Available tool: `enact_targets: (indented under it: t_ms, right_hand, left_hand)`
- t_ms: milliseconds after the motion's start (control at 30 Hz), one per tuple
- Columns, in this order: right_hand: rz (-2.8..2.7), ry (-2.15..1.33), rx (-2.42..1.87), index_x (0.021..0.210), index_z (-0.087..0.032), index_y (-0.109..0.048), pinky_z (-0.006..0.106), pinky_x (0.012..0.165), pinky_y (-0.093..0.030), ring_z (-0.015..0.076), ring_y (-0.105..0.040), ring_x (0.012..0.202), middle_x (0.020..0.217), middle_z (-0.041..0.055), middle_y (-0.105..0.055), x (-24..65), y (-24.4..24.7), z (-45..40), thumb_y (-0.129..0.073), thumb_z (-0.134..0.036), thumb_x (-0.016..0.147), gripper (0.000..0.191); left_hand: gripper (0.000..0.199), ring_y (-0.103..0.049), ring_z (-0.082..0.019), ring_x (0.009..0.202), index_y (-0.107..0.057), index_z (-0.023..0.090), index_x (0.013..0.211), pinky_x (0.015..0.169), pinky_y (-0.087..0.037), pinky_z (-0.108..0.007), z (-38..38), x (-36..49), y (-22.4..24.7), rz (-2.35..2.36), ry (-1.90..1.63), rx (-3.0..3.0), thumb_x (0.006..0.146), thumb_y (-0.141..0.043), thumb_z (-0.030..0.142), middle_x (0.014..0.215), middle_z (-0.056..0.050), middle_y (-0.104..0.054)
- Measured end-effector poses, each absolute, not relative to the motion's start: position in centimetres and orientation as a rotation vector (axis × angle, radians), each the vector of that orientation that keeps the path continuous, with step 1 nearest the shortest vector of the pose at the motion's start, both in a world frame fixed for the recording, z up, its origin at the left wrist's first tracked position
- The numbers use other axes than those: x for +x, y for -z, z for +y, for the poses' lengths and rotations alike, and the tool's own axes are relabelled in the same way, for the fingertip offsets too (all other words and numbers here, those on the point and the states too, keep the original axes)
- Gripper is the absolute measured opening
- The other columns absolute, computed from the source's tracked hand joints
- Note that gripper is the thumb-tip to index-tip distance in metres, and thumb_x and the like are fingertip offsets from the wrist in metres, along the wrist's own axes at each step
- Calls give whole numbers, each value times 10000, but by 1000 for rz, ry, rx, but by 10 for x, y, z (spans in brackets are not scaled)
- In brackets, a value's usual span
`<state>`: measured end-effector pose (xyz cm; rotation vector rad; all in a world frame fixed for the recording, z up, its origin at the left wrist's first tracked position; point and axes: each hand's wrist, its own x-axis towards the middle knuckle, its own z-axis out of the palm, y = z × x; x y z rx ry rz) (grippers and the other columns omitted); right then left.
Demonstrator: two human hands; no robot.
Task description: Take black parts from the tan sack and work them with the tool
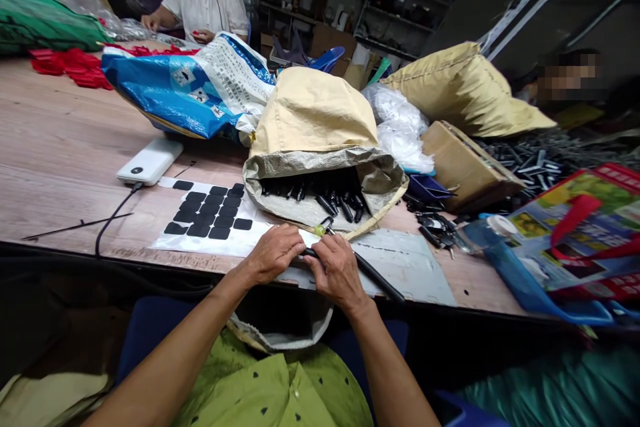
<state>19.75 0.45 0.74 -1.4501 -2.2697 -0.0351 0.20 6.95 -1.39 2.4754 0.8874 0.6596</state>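
Near the table's front edge, my left hand [277, 251] and my right hand [336, 265] are close together, fingers closed on a small black tube-like piece [311, 252]; most of it is hidden by the fingers. Beyond my right hand shows a small metal and yellow-green part [325, 227], whose kind I cannot make out. A long black rod [379, 277] slants out to the right of that hand over a grey board [417, 260]. In front lies a fabric sack [317, 110], its mouth facing me, with several black tube-shaped pieces [345, 203] inside.
Left of the sack lie a white sheet of black rounded patches [203, 213] and a power bank [150, 161] with a cable. A second open sack [280, 333] is at my lap. A cardboard box [467, 163] and colourful bag [585, 233] stand right. A co-worker [205, 3] sits opposite.
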Motion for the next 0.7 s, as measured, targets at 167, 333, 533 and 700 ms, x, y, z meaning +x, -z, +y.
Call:
enact_targets:
  t_ms: [167,333,533,700]
  right_hand:
    - [-2171,35,-1448,829,-198,-607,367,812,-375,232,-475,886,882,75,-593,190,-1,4,-510,-343,978,230]
    - [-2135,62,-1474,889,-204,-636,366,829,-379,228,-496,904,895,69,-618,191,0,2,-553,-359,968,193]
    - [-2133,-26,-1465,968,-212,-648,359,846,-388,229,-524,927,927,62,-636,198,1,1,-597,-438,955,232]
    - [-2132,-9,-1461,1004,-215,-652,352,838,-396,222,-535,924,937,63,-641,198,3,1,-580,-412,968,213]
  left_hand:
    - [403,-494,-194,835,-606,194,813,785,-364,-356,71,2,16,876,-659,2456,1054,-340,378,861,-35,-589]
    - [412,-503,-184,815,-606,200,814,763,-364,-343,71,2,15,887,-684,2405,1057,-323,377,839,-26,-576]
    - [385,-515,-195,848,-616,200,840,789,-365,-343,69,2,14,900,-655,2450,1054,-353,385,858,-29,-595]
    - [368,-527,-197,849,-632,205,851,796,-375,-346,68,2,14,900,-665,2426,1047,-372,378,860,-31,-607]
